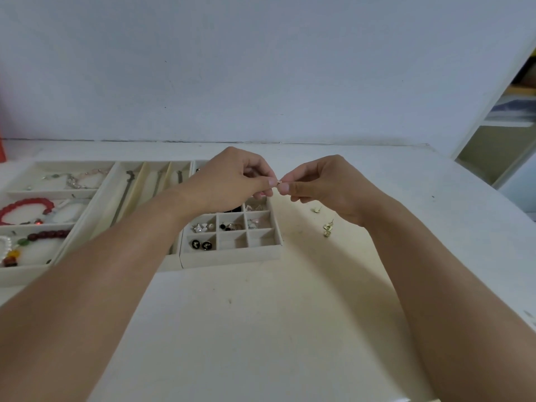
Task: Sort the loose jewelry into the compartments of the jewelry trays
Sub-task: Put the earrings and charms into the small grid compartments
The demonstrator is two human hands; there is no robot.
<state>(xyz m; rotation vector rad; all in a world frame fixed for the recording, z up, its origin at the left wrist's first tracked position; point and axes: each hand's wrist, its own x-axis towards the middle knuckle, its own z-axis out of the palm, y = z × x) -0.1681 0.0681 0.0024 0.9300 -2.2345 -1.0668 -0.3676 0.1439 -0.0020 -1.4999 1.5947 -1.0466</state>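
Both hands meet in the air above the far right corner of the grid tray [232, 258]. Left hand [232, 177] and right hand [327, 184] each pinch, thumb against forefinger, 1 tiny earring piece [279, 181] between them; the fingertips are pressed together on it, and it is too small and too covered to identify beyond a pale metallic glint. The remaining fingers of both hands are curled. The grid tray's far rows are hidden under the left hand and wrist; 3 rows of 3 cells are partly readable. Nearest row: a pair of black round studs [200, 244] in the left cell, no contents seen in the other 2 cells. Next row: white studs [203, 227] left, dark studs with a ring [230, 226] centre, pale pieces right, shapes unclear. Right of the grid tray, loose on the table [261, 329]: 1 small gold earring [316, 210] close under the right hand, and a pair of gold stud earrings [327, 229] nearer the wrist, detail not resolvable. Left of the grid tray, a long-slot tray [136, 195] holds thin chains, its near end covered by the left forearm. Further left, a bracelet tray [17, 274] is cut by the frame edge; it holds a red bead bracelet [26, 210], a dark red bead string [49, 235] and a pale chain bracelet [78, 181].
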